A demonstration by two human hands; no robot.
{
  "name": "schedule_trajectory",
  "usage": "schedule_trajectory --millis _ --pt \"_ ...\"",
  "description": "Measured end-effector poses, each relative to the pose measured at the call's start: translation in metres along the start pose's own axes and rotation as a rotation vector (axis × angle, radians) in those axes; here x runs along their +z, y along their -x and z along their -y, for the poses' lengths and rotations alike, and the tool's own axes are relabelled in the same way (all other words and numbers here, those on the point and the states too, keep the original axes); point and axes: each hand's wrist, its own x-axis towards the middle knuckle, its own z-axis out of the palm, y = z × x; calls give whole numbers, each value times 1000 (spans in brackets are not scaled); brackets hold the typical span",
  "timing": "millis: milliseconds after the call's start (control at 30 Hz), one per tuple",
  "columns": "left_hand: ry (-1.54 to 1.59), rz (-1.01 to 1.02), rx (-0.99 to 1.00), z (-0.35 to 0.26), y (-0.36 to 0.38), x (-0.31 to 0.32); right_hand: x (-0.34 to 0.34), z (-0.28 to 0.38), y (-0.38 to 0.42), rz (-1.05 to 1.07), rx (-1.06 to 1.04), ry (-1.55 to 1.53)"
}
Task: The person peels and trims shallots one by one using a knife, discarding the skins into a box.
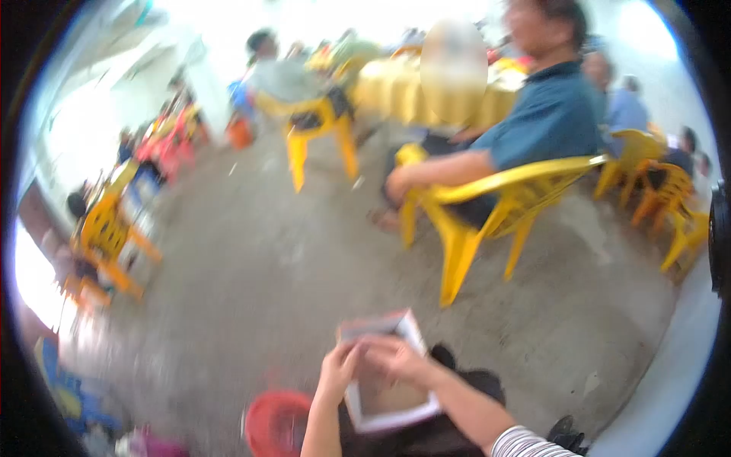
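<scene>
An open, shallow box [397, 420] with white walls and a brownish inside rests on or just above my dark-clothed lap. Over its far half my two hands meet, fingertips close together. My left hand [339, 370] comes in from the left, its fingers bent into a pinch near the box's left wall. Reaching across from the right, under a striped sleeve, my right hand [396, 359] has its fingers curled toward the left one. Blur hides whatever small thing lies between the fingertips. The contents of the box are not distinct.
Left of the box stands a red bucket [259, 428]. A person in a dark blue shirt [544, 114] sits ahead on a yellow chair [457, 259]. Farther back, people sit around a table with a yellow cloth [388, 91]. A blue-white wall [666, 381] runs along the right.
</scene>
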Motion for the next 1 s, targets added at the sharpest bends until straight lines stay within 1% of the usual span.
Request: schedule_trajectory --millis 33,67,133,200,233,267,300,333,367,400,433,467,500,600,700,800,833,900,967,1000 --pt "45 36 -83 -10 2 1 0 -1 -2 12 -48 30" --pt "97 60 -78 3 -2 -1 -1 1 -5 33 -75 39" --pt "247 22 -124 4 -1 3 -4 8 -2 75 -71 27" --pt "280 75 -167 6 -6 -4 -7 4 -1 102 -65 17" --pt "304 86 -206 10 -1 -6 -11 -9 -4 132 -83 6" --pt "288 151 -190 26 -6 -10 -14 -15 -4 105 -116 66" --pt "215 147 -128 23 -3 -6 -17 -13 -3 86 -134 120" --pt "137 142 -95 15 -1 -3 -15 -6 2 19 -233 215" --pt "-23 145 -74 18 -4 -2 -13 -7 3 -51 -76 176" --pt "-104 69 144 23 -4 6 -9 0 3 -47 -17 -29" --pt "-113 63 154 27 -6 7 -9 -3 3 -68 137 -120" --pt "-121 57 163 30 -7 8 -13 -4 1 -39 198 -280" --pt "-73 54 148 27 -10 8 -15 -2 -2 -19 238 -429" --pt "350 89 -193 12 -12 4 -12 19 -5 15 288 -691" --pt "465 139 -214 5 -16 0 -19 30 -5 19 199 -554" --pt "415 133 -211 4 -14 -3 -17 28 1 67 108 -229" --pt "396 130 -206 4 -13 -2 -16 24 1 70 44 -153" --pt "299 110 -208 7 -5 -3 -13 11 -3 54 -95 13" --pt "206 122 -124 -3 -5 1 -15 1 -6 87 -112 -3" --pt "96 144 -96 -7 -2 0 -15 -2 -5 64 -189 85"
